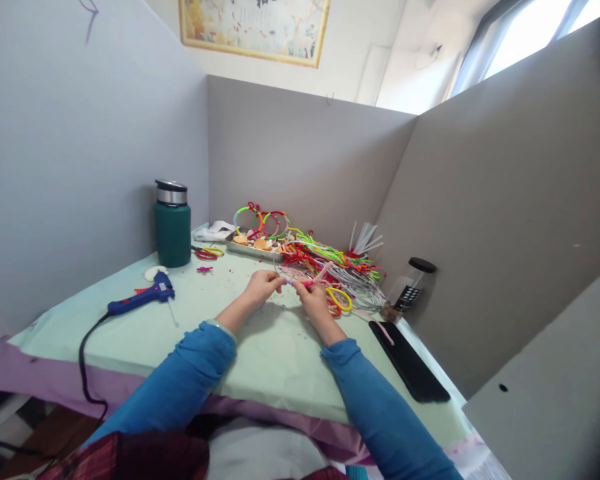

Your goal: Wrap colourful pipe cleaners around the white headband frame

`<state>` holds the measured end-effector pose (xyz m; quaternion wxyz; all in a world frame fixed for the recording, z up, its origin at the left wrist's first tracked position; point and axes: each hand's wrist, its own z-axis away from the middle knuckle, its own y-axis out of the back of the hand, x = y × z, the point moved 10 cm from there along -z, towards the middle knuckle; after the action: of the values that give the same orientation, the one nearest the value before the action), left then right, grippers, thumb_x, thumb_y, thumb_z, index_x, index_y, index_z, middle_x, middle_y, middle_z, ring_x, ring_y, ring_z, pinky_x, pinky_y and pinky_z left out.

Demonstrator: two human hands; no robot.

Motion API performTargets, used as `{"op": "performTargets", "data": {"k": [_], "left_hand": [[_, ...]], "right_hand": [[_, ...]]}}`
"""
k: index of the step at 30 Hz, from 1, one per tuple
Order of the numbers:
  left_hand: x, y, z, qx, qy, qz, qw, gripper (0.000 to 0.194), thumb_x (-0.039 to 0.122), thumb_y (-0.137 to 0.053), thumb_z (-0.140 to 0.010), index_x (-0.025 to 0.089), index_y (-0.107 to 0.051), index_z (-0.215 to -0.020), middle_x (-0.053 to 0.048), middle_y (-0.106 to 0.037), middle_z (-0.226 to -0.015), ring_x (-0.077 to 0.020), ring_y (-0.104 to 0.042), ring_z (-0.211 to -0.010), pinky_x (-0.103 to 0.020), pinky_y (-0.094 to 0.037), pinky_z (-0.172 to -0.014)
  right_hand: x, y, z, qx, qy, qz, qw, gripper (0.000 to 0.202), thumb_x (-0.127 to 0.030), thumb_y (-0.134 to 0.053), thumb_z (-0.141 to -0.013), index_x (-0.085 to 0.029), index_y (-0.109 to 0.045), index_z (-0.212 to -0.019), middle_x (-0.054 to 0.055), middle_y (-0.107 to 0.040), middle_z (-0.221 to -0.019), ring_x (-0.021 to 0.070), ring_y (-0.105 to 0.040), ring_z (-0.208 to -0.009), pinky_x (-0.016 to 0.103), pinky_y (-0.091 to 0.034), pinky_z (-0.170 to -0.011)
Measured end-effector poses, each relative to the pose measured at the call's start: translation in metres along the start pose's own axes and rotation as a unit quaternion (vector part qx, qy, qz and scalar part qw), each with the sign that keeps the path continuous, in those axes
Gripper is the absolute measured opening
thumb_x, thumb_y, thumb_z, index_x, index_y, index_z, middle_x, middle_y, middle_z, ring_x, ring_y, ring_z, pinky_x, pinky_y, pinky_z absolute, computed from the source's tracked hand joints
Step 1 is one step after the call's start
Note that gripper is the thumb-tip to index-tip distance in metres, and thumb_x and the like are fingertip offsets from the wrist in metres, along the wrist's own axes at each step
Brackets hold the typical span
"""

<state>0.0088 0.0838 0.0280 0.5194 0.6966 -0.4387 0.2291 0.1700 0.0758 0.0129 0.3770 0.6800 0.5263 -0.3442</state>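
Note:
Near the middle of the table, my left hand (265,285) pinches one end of a small pink and purple fuzzy stem (305,283). Close beside it on the right, my right hand (312,298) has its fingers closed on the same piece. A paler pink length sticks up above the right hand. Just behind the hands lies a large heap of coloured fuzzy stems (330,255), red, green, orange, pink and grey. Yellow and red loops (341,300) rest right next to my right hand.
A blue glue gun (143,295) with a black cord lies at the left. Behind it stand a green bottle (173,233) and scissors (209,253). A metal tray (253,251) holds discs. At right are a clear jar (414,288) and a black slab (413,363). Grey partitions surround the table.

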Motion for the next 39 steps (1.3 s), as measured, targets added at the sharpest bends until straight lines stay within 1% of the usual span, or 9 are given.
{"op": "performTargets", "data": {"k": [4, 6, 11, 15, 18, 24, 30, 34, 39], "left_hand": [[-0.009, -0.004, -0.002, -0.014, 0.03, 0.021, 0.999, 0.038, 0.047, -0.052, -0.073, 0.015, -0.062, -0.056, 0.001, -0.053, -0.049, -0.0098, -0.039, -0.047, -0.024, -0.028, -0.049], [-0.012, -0.007, -0.002, -0.022, 0.04, 0.035, 0.998, 0.039, 0.048, -0.053, -0.073, 0.014, -0.061, -0.055, 0.001, -0.052, -0.049, -0.0091, -0.038, -0.046, -0.023, -0.028, -0.048], [-0.006, -0.021, 0.002, -0.088, 0.038, 0.13, 0.987, 0.043, 0.054, -0.055, -0.074, 0.012, -0.063, -0.064, 0.003, -0.048, -0.045, -0.0059, -0.028, -0.04, -0.022, -0.02, -0.043], [0.0, -0.026, 0.004, -0.107, 0.038, 0.24, 0.964, 0.049, 0.054, -0.053, -0.077, 0.01, -0.066, -0.095, -0.003, -0.065, -0.062, -0.005, -0.027, -0.037, -0.021, -0.018, -0.039], [0.003, -0.028, 0.004, -0.115, 0.032, 0.288, 0.95, 0.052, 0.051, -0.056, -0.078, 0.011, -0.063, -0.109, -0.005, -0.069, -0.072, -0.0046, -0.028, -0.037, -0.021, -0.019, -0.038], [0.007, -0.028, 0.007, -0.135, 0.008, 0.311, 0.941, 0.049, 0.044, -0.07, -0.069, 0.014, -0.069, -0.109, -0.007, -0.071, -0.085, -0.0039, -0.037, -0.044, -0.02, -0.024, -0.042], [0.01, -0.026, 0.01, -0.134, 0.008, 0.298, 0.945, 0.049, 0.041, -0.072, -0.068, 0.014, -0.07, -0.109, -0.003, -0.066, -0.07, -0.0031, -0.031, -0.043, -0.02, -0.024, -0.043], [0.014, -0.021, 0.012, -0.114, 0.019, 0.288, 0.951, 0.046, 0.042, -0.073, -0.064, 0.012, -0.073, -0.1, -0.001, -0.063, -0.065, -0.0029, -0.032, -0.043, -0.02, -0.024, -0.042], [0.014, -0.018, 0.012, -0.099, 0.022, 0.267, 0.958, 0.034, 0.041, -0.072, -0.062, 0.012, -0.071, -0.079, 0.001, -0.058, -0.059, -0.0039, -0.034, -0.043, -0.021, -0.027, -0.043]], "right_hand": [[-0.018, 0.002, 0.003, 0.015, 0.059, 0.041, 0.997, 0.033, -0.047, -0.06, -0.072, -0.017, -0.061, -0.058, 0.001, -0.057, -0.056, 0.015, -0.048, -0.057, 0.027, -0.035, -0.056], [-0.019, 0.003, 0.004, 0.02, 0.06, 0.033, 0.997, 0.032, -0.045, -0.062, -0.072, -0.018, -0.06, -0.057, 0.001, -0.056, -0.055, 0.0146, -0.047, -0.056, 0.027, -0.035, -0.056], [0.014, -0.001, 0.0, 0.001, -0.063, -0.101, 0.993, 0.034, -0.046, -0.065, -0.067, -0.018, -0.053, -0.052, -0.004, -0.044, -0.045, 0.0097, -0.035, -0.044, 0.026, -0.027, -0.046], [0.023, -0.009, 0.001, -0.029, -0.124, -0.227, 0.966, 0.031, -0.041, -0.07, -0.063, -0.018, -0.052, -0.053, -0.006, -0.041, -0.045, 0.0068, -0.03, -0.041, 0.024, -0.021, -0.042], [0.022, -0.019, 0.005, -0.071, -0.161, -0.288, 0.942, 0.03, -0.038, -0.074, -0.061, -0.017, -0.053, -0.055, -0.006, -0.042, -0.047, 0.0058, -0.029, -0.041, 0.023, -0.021, -0.041], [0.018, -0.035, 0.013, -0.149, -0.201, -0.373, 0.893, 0.023, -0.032, -0.077, -0.062, -0.016, -0.061, -0.065, -0.005, -0.046, -0.051, 0.0048, -0.029, -0.042, 0.021, -0.021, -0.039], [0.017, -0.043, 0.017, -0.195, -0.219, -0.407, 0.865, 0.021, -0.031, -0.076, -0.065, -0.015, -0.063, -0.07, -0.005, -0.045, -0.051, 0.0038, -0.027, -0.041, 0.019, -0.022, -0.039], [0.017, -0.046, 0.02, -0.213, -0.222, -0.403, 0.862, 0.022, -0.031, -0.075, -0.065, -0.016, -0.06, -0.068, -0.005, -0.044, -0.051, 0.0038, -0.028, -0.041, 0.02, -0.022, -0.04], [0.015, -0.045, 0.022, -0.225, -0.208, -0.359, 0.882, 0.028, -0.038, -0.074, -0.063, -0.018, -0.055, -0.061, -0.006, -0.041, -0.05, 0.0052, -0.027, -0.042, 0.022, -0.024, -0.041]]}}
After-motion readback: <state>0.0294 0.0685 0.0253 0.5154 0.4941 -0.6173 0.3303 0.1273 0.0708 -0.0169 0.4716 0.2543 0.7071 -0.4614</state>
